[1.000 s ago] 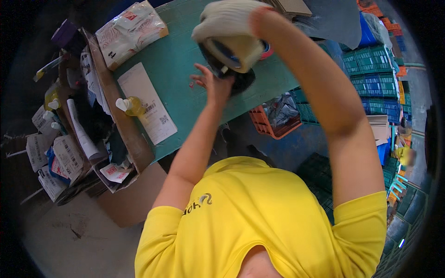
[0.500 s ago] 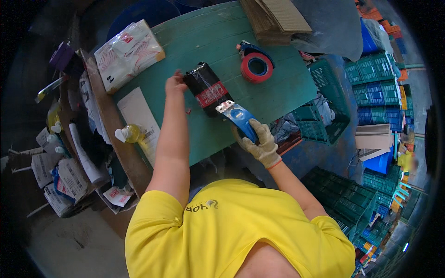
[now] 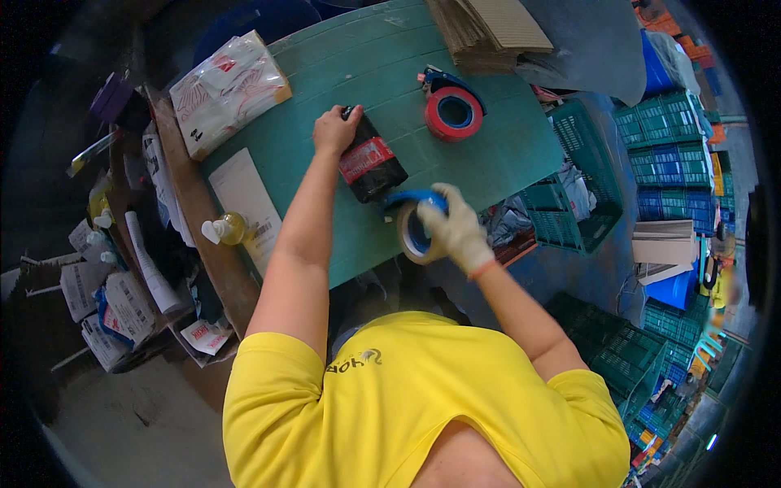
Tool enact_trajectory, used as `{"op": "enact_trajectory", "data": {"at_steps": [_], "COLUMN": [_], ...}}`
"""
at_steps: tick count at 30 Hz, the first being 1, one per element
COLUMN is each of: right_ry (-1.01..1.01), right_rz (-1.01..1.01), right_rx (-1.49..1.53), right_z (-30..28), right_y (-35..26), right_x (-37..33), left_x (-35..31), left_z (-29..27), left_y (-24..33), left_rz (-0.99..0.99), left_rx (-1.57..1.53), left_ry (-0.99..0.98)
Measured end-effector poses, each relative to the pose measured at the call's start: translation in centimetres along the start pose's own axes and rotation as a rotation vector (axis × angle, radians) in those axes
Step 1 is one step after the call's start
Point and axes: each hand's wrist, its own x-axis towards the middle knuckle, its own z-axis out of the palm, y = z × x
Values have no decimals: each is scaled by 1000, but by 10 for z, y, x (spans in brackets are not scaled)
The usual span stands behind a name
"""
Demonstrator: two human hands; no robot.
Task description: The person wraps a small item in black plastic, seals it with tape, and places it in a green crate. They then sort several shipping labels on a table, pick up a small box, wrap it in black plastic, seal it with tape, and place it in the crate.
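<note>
A black wrapped package point(image 3: 379, 180) with a red printed band lies on the green table point(image 3: 390, 98). My bare left hand point(image 3: 335, 130) is closed over its far end, fingers curled on the black wrap. In a pale work glove, my right hand point(image 3: 457, 232) grips a blue tape dispenser point(image 3: 421, 198) carrying a roll of tape point(image 3: 412, 236). The dispenser is just off the near right end of the package, tilted over the table's front edge. Further back lies a second dispenser with a roll of red tape point(image 3: 435, 122).
Stacked cardboard point(image 3: 521, 28) sits at the far edge. On the left are a plastic-wrapped white pack point(image 3: 228, 93), a white sheet point(image 3: 240, 183) and a pump bottle of yellow liquid point(image 3: 232, 230) by a wooden ledge point(image 3: 191, 191). Green crates point(image 3: 582, 232) stand right of the table.
My left hand has moved right and taken hold of the package's far end. The right hand has turned the dispenser and brought it off the package, toward me.
</note>
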Motion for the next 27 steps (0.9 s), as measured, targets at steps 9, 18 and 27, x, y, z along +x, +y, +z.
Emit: {"op": "enact_trajectory", "data": {"at_steps": [9,18,27], "right_ry": [86,-376,-613], "right_rz": [-811,-179,8], "right_rx": [-782,-579,-537], "right_z": [-141,-3,-5], "right_y": [-71,-182,-243], "right_x": [50,166,156], "left_x": [-156,-265,-250], "left_z": [-36,-8,-12], "left_y": [29,29,16], "left_rz": [966,711,560], "left_rx": [-46,-167,-250], "left_ry": [306,494,425]}}
